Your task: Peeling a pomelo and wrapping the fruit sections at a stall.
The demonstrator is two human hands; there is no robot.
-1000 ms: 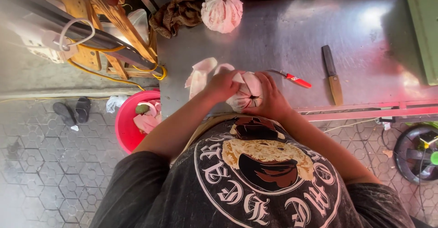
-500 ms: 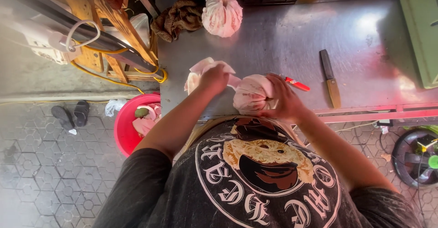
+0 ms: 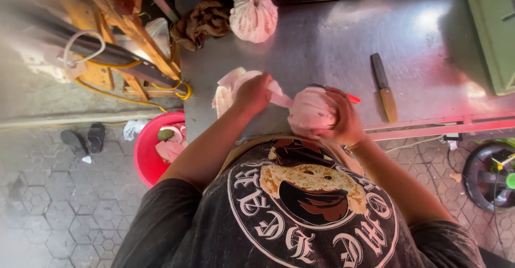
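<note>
Right hand (image 3: pixel 343 119) cupped around pink bundle (image 3: pixel 312 111), fingers curled over it, at near edge of steel table (image 3: pixel 332 48). Left hand (image 3: pixel 253 92) closed, pinching pink scrap (image 3: pixel 279 99) next to bundle; pale peel pile (image 3: pixel 228 88) under it. Red bucket (image 3: pixel 145 155) on floor, left. Knife (image 3: pixel 384 87) right of bundle. Tied pink bag (image 3: pixel 253 15) and brown rag (image 3: pixel 201 21) at far edge.

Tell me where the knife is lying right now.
In the head view the knife lies on the steel table, to the right of the right hand and the pink bundle it holds, and left of the green box.
</note>
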